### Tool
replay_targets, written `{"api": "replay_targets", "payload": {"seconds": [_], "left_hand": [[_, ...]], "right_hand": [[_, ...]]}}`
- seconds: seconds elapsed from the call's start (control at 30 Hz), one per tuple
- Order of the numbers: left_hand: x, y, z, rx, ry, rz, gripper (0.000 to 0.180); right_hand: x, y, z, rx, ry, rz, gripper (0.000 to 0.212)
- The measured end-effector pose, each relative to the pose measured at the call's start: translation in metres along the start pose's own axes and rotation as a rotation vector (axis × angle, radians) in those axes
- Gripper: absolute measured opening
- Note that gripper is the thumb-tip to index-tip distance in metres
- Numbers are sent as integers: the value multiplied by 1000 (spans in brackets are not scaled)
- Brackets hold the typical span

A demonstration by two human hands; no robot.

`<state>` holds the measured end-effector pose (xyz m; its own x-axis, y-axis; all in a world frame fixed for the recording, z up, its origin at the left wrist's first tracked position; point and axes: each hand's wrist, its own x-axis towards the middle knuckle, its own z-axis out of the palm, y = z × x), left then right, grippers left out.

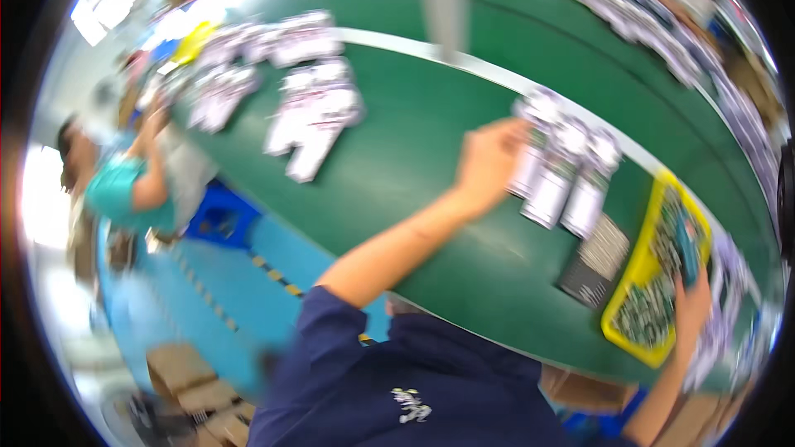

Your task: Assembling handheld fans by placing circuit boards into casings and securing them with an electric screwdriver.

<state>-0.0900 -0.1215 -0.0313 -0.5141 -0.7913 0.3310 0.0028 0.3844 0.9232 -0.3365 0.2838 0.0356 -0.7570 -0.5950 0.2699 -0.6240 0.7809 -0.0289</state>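
My left hand [490, 164] is at the leftmost of a short row of long white plastic housings [550, 197] with small parts at their far ends. Its fingers are curled in and blurred, and what they pinch is hidden. On the right, my right hand [692, 300] is closed around a long teal hand tool [687, 247], held over a yellow tray [614, 336]. Small green circuit boards [642, 312] fill the tray. Between the housings and the tray lies a dark block [586, 278] with rows of small light-coloured pieces.
More white housings lie in groups [315, 116] on the green table [397, 174] at the left, and others [720, 298] beyond the tray. A grey post [445, 8] rises at the back. A co-worker in teal [132, 186] is at the left; cardboard boxes [186, 377] are on the floor.
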Motion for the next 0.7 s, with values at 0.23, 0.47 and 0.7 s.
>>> {"api": "replay_targets", "payload": {"seconds": [0.23, 0.47, 0.7], "left_hand": [[-69, 55, -32, 53, 188, 294, 36], [-114, 81, 27, -992, -926, -575, 41], [-128, 83, -24, -877, -856, -773, 29]], "right_hand": [[19, 72, 30, 20, 9, -15, 54], [-54, -82, -23, 1069, -159, -155, 22], [-63, -205, -13, 1485, -637, -84, 33]]}}
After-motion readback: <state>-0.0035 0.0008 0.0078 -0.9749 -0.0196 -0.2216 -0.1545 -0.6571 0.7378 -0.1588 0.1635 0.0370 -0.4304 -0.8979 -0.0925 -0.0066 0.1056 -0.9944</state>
